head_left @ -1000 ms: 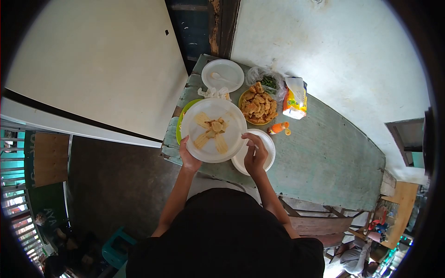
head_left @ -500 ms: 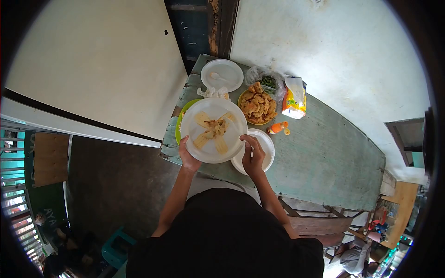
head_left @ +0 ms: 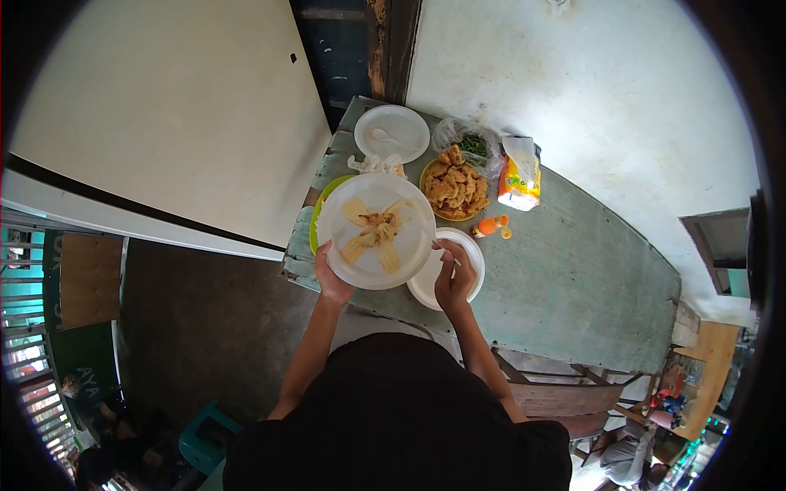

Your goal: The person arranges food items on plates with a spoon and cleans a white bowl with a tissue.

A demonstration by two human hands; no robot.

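Observation:
My left hand (head_left: 334, 277) grips the left rim of a white plate (head_left: 337, 237), held above the table's near edge. On that plate lie pale yellow, flat strips (head_left: 358, 245) in an X shape, with crumpled brownish pieces (head_left: 381, 227) at the middle. Beside the plate's right rim is my right hand (head_left: 456, 274), its fingers curled together and a fingertip close to the rim. Whether it pinches something small I cannot make out. Below the right hand sits a stack of white plates (head_left: 471, 255), partly hidden by the hand and the held plate.
On the green table (head_left: 573, 270) are a yellow bowl of fried food (head_left: 455, 186), an orange-capped bottle (head_left: 490, 226), a tissue pack (head_left: 521, 173), bagged greens (head_left: 473, 146), a plate with a spoon (head_left: 393, 123) and a green dish (head_left: 318, 214). A wooden chair (head_left: 565, 398) stands right.
My right hand has shifted slightly right and turned, its fingers now more curled. The held plate has moved very little.

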